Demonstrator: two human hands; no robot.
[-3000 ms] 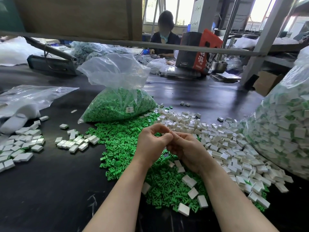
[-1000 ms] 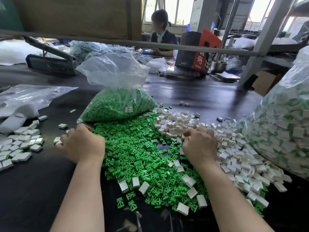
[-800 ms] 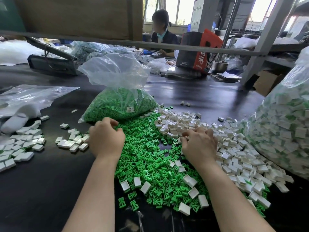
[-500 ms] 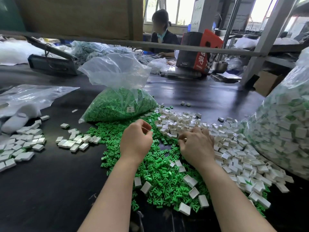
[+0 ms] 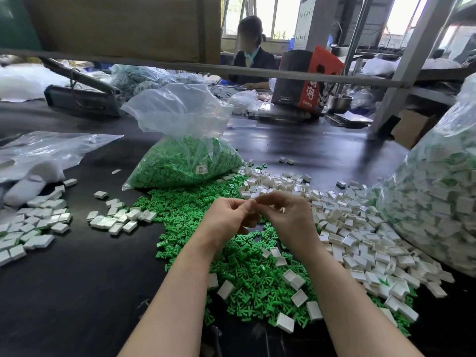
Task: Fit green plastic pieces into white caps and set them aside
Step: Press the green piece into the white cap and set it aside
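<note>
Centrally, toward twelve o'clock on the dark table (image 5: 77,292), a clear plastic bag (image 5: 185,150) with its mouth gaping holds a mound of green plastic pieces, and more green pieces (image 5: 247,274) spill loose from its foot toward six o'clock. At three o'clock a far larger clear sack (image 5: 438,202) bulges with white caps showing green inside. Loose white caps (image 5: 360,243) lie heaped between that sack and the green spill, a few scattered on top of the green. At nine o'clock, two groups of caps (image 5: 118,220) lie face down, set apart, with a slack empty bag (image 5: 51,148) behind them. Both forearms reach in from six o'clock and meet above the green pile. The left hand (image 5: 226,220) has its fingers curled, thumb and forefinger pinched together at the tips; the right hand (image 5: 291,217) mirrors it, fingertips touching the left's. Whatever small part they pinch is hidden between the fingertips, so I cannot tell which it is.
</note>
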